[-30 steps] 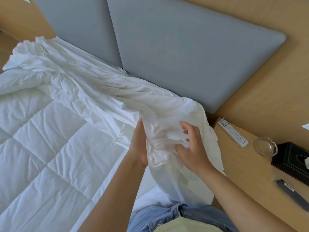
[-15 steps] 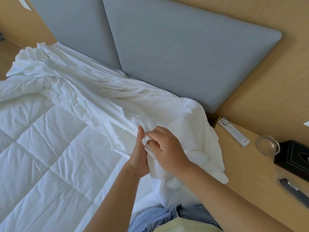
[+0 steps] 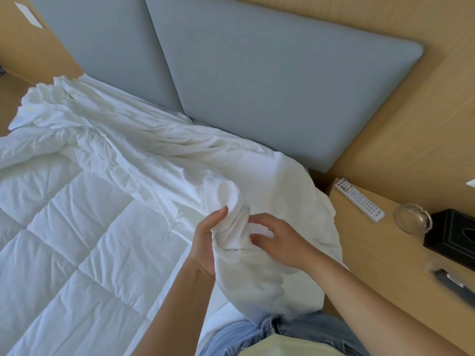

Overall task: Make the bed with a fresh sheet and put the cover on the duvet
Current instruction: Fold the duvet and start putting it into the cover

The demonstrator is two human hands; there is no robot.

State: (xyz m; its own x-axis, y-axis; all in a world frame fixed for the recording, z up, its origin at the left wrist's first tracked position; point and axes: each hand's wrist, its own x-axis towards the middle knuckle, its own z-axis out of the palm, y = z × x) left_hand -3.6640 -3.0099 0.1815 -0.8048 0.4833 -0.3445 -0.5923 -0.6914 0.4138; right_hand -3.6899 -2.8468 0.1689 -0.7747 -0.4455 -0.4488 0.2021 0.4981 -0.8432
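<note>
A white quilted duvet [image 3: 77,240] lies flat across the bed. Over its head end a crumpled white duvet cover [image 3: 144,150] stretches from the far left corner toward me. My left hand [image 3: 205,245] grips a bunched corner of the cover from the left, thumb up against the fabric. My right hand [image 3: 280,240] is just right of that bunch, fingers curled and spread, fingertips touching the cloth. The rest of the cover hangs down over my lap.
A grey padded headboard [image 3: 270,86] backs the bed. To the right, a wooden bedside shelf [image 3: 385,265] carries a white remote [image 3: 359,200], a glass ashtray [image 3: 411,218], a black tissue box [image 3: 452,235] and a dark remote [image 3: 452,281].
My right hand closed over the bunched corner beside the left hand, then let go and moved slightly right. The left hand kept its hold and lifted the bunch a little.
</note>
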